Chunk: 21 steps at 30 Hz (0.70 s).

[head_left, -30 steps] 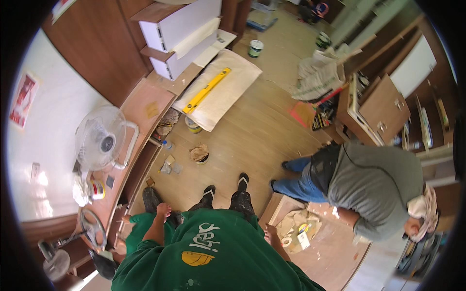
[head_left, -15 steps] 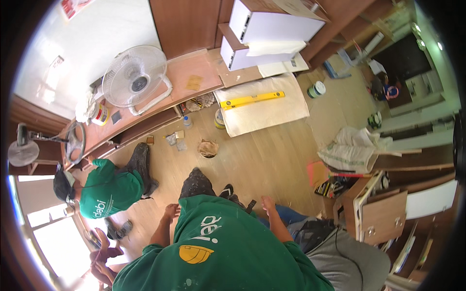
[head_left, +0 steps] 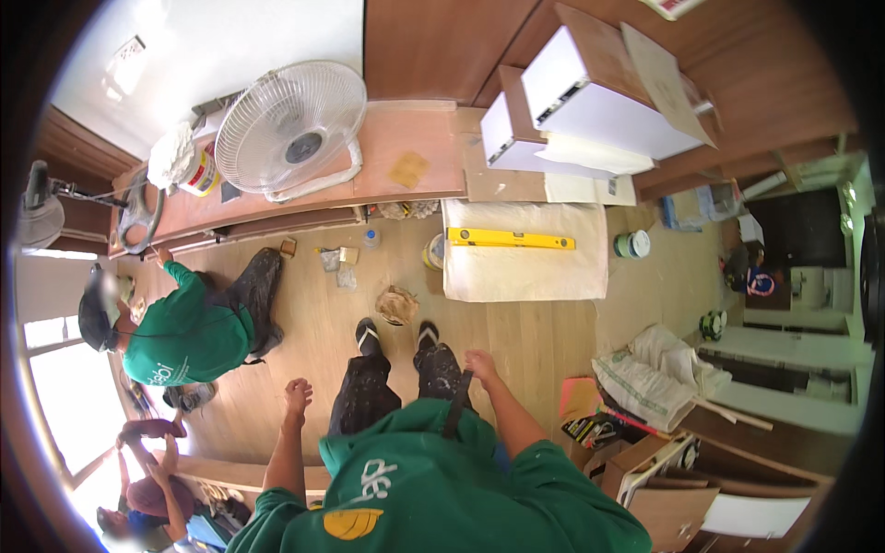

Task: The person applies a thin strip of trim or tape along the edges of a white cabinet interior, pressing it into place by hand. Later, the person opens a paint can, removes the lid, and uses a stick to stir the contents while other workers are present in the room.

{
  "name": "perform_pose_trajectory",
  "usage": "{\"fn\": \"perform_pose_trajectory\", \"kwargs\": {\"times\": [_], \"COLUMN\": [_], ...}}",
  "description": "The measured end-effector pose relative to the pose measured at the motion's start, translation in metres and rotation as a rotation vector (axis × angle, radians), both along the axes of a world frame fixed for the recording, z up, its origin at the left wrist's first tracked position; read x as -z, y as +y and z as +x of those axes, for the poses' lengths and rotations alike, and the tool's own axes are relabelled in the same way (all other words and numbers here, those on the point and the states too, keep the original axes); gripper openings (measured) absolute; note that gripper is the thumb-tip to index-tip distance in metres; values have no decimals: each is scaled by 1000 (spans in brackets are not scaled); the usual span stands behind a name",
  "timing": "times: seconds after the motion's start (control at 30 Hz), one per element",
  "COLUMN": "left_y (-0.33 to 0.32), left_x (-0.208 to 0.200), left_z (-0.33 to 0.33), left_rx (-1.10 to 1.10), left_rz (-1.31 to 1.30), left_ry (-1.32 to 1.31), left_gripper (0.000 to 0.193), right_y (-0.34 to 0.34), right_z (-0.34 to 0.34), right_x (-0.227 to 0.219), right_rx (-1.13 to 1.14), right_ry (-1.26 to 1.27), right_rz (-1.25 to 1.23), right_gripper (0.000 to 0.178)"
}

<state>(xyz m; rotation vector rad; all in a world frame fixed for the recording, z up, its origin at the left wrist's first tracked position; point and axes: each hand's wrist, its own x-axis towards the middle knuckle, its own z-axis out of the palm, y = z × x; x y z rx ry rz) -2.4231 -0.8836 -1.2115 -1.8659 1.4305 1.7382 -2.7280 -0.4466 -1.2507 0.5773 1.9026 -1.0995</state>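
Black strap (head_left: 458, 404) is running lengthwise from my green hoodie (head_left: 461, 507) to my nearer right hand (head_left: 480, 365), clamped or not, I can't tell; left hand (head_left: 298, 396) is hanging loose, empty.

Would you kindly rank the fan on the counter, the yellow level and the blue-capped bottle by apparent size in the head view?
1. Fan
2. Yellow level
3. Blue-capped bottle

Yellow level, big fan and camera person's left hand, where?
Yellow level (head_left: 507, 239), head view: middle of its bar.
Big fan (head_left: 289, 131), head view: its round grille.
Camera person's left hand (head_left: 297, 394), head view: its middle.
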Motion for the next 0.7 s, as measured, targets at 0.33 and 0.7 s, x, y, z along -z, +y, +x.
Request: {"fn": "perform_pose_trajectory", "kwargs": {"times": [0.33, 0.7], "left_y": [169, 285], "left_x": [51, 85], "left_z": [-5, -47], "left_rx": [599, 691], "left_rz": [-230, -29], "left_ry": [-477, -789], "left_gripper": [79, 116], "right_y": [-106, -154], "right_z": [-98, -120], "right_x": [186, 349], "right_rx": [-914, -789], "right_ry": [166, 416], "right_rz": [262, 229], "right_gripper": [52, 28]}}
